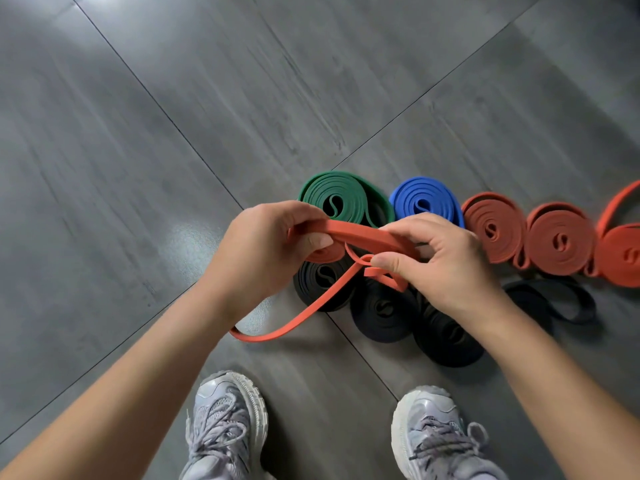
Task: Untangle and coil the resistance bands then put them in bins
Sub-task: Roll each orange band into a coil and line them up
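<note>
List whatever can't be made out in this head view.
Head view: rightmost orange coil is cut off by the right edge.
Head view: black coils lie partly under the left hand and right hand; their count is unsure.
Head view: held orange band, its rolled start hidden by left-hand fingers.
Head view: no bins inside the frame.

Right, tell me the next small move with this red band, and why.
Probably loosen the twist with the right hand before winding more. The left hand pinches the red band in a started coil, but the strand kinks at the right fingers and a long loop trails to the floor.
</note>
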A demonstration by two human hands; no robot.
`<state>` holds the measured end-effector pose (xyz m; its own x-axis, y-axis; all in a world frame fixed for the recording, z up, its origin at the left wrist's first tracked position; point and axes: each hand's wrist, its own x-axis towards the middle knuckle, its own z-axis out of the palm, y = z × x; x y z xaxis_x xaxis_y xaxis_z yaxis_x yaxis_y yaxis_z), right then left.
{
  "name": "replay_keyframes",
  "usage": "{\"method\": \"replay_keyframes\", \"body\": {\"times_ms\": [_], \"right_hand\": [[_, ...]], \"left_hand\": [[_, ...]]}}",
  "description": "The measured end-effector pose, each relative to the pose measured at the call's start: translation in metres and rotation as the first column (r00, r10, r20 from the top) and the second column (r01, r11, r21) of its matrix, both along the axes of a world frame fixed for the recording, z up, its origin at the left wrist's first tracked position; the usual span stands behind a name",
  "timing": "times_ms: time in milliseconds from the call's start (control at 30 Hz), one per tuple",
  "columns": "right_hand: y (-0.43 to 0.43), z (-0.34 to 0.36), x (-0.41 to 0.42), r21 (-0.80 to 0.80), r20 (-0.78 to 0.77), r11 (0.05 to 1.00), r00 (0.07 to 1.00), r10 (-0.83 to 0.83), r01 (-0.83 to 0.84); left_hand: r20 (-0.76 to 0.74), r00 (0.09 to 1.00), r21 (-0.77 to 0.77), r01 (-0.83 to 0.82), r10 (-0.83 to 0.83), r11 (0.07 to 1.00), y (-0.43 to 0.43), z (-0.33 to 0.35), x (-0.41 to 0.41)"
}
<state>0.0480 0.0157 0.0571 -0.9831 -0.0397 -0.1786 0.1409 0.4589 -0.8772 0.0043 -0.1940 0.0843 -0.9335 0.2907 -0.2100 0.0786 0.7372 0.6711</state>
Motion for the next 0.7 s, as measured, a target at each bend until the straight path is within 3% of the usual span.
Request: {"method": "replay_keyframes", "body": {"times_ms": [133,233,533,700], "right_hand": [[0.002,-0.006,0.005,0.028,-0.022,1.000,1.000,-0.003,0.003],[-0.001,-0.016,0.007,0.139,-0.078,0.989,0.996,-0.032,0.043],[0.003,-0.023,0.007,0.225,-0.175,0.972,0.984,-0.027,0.066],[0.004,-0.027,0.010,0.035,-0.081,0.998,0.996,-0.042,0.044]], "left_hand": [[0.025,0.999,0.014,0.042,-0.043,0.999,0.001,0.002,0.000],[0.086,0.992,0.027,0.087,-0.089,0.996,0.001,-0.002,0.000],[0.079,0.994,0.031,0.075,-0.077,0.997,0.005,-0.015,0.004],[0.062,0.998,0.196,-0.018,0.006,0.980,0.011,-0.013,0.001]]}}
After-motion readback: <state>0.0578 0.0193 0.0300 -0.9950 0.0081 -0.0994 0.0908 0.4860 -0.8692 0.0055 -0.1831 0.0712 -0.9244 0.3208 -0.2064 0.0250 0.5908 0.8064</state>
